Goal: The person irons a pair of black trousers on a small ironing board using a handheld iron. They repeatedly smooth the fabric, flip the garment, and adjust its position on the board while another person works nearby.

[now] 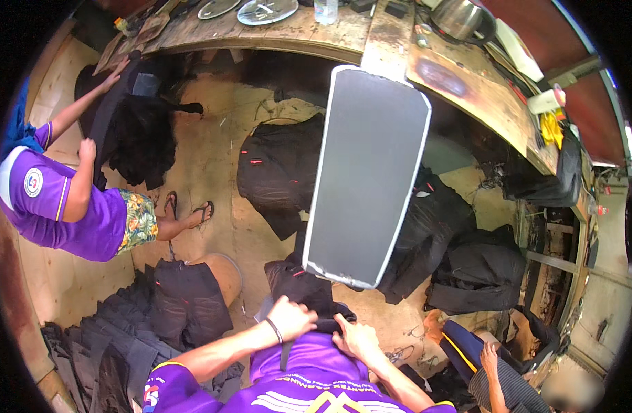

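Observation:
A black garment (308,286) with a small red tag hangs in front of my body, its upper edge near my waist. My left hand (292,321) is closed on that edge. My right hand (356,337) pinches the same edge a short way to the right. A dark strap circles my left wrist. Just beyond the garment stretches a long grey padded board (370,179) with a white rim. The garment's far part partly disappears beside the board, so I cannot tell its full shape.
At left, a person in a purple shirt (82,206) handles dark cloth. Folded dark garments (109,337) are piled at lower left; black trousers (188,296) lie beside them. A wooden bench (309,38) holds plates and a metal kettle (464,19). Another person's hand (491,365) is at lower right.

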Tool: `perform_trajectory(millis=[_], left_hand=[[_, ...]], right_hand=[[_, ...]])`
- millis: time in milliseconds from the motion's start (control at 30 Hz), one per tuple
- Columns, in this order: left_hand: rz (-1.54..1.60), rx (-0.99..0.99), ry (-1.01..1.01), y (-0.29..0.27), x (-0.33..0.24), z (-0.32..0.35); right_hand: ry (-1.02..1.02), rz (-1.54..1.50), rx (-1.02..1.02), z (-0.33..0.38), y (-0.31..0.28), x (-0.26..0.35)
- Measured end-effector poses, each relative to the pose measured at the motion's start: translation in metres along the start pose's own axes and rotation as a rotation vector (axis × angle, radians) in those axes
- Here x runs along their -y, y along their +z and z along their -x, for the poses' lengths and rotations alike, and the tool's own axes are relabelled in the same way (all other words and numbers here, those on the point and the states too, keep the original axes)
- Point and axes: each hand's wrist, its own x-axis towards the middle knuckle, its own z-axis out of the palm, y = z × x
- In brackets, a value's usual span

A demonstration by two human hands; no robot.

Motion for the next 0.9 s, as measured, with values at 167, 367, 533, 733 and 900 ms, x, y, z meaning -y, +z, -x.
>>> perform_trajectory(millis=[167,367,533,733,900], left_hand=[[-0.171,0.025,-0.184,0.001,0.039,-0.014],[-0.147,-0.435,-0.164,-0.023,0.105,0.021],[-0.141,-0.437,0.076,-0.014,0.072,0.012],[-0.089,-0.27,0.264,0.024,0.019,-0.099],[0.039,-0.577,0.358,0.037,0.06,-0.093]], right_hand=[[-0.069,-0.05,-0.331,0.002,0.025,-0.034],[0.192,-0.103,-0.331,-0.008,-0.026,-0.101],[0.041,-0.05,-0.295,0.006,-0.06,-0.091],[-0.239,-0.095,-0.139,0.027,-0.044,-0.035],[0.058,-0.113,-0.354,0.03,-0.044,-0.038]])
